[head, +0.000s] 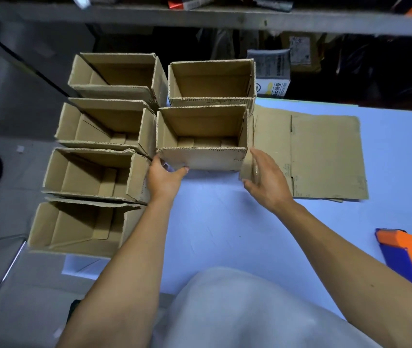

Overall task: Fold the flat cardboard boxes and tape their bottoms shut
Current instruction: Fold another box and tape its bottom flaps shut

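The left hand (166,178) and right hand (266,180) hold a folded box (201,138) between them on the pale blue table (225,222). The left hand grips the near left corner, thumb on the front wall; the right lies with fairly straight fingers against the box's right side flap. This box stands open-topped with nothing in it but its folded bottom flaps. Just beyond the hands sits a second open box (211,81), touching the first. Left of the left hand stands a column of four open boxes (97,156), nothing visible inside them. Right of the right hand lies flat cardboard (325,154). Near the right forearm lies an orange and blue tape gun (410,254).
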